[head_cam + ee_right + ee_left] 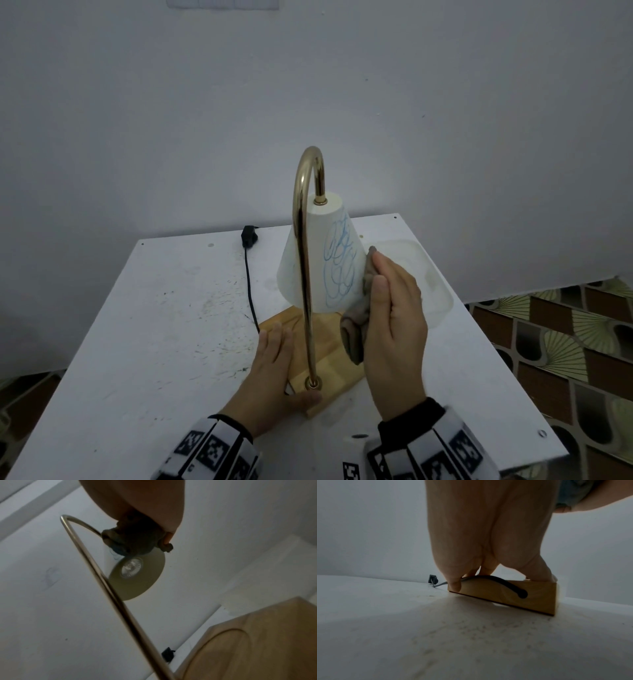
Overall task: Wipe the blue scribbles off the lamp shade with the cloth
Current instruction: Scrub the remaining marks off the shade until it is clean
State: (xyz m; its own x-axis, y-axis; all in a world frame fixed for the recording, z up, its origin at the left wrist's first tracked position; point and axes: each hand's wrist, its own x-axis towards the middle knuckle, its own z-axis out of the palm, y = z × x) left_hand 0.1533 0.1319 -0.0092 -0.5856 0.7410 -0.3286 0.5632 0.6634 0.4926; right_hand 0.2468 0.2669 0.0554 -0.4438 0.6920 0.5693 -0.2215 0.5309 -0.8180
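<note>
A person's right hand [394, 329] presses a bunched grey-brown cloth [356, 329] against the right side of a white conical lamp shade [315, 260], fingers held together and laid over the fabric, which it holds against the shade, a loose tail hanging below the palm. Blue scribbles [340, 263] loop down the shade's near face, just left of the cloth. Seen from the right wrist, the cloth [133, 538] meets the shade's rim [137, 577] above the bulb [131, 566], with a smear of blue on the fabric. The left hand [274, 377] lies flat and spread on the lamp's wooden base [339, 373], fingers straight, thumb beside the foot of the curved brass arm [303, 267]; the left wrist view shows fingertips [454, 584] over the base's edge [505, 595]. The lamp stands on a scuffed white tabletop [154, 325], its black cord [251, 291] running back to a plug [248, 234] near the far edge, before a pale wall [171, 120]. Patterned floor tiles [565, 342] show at right
</note>
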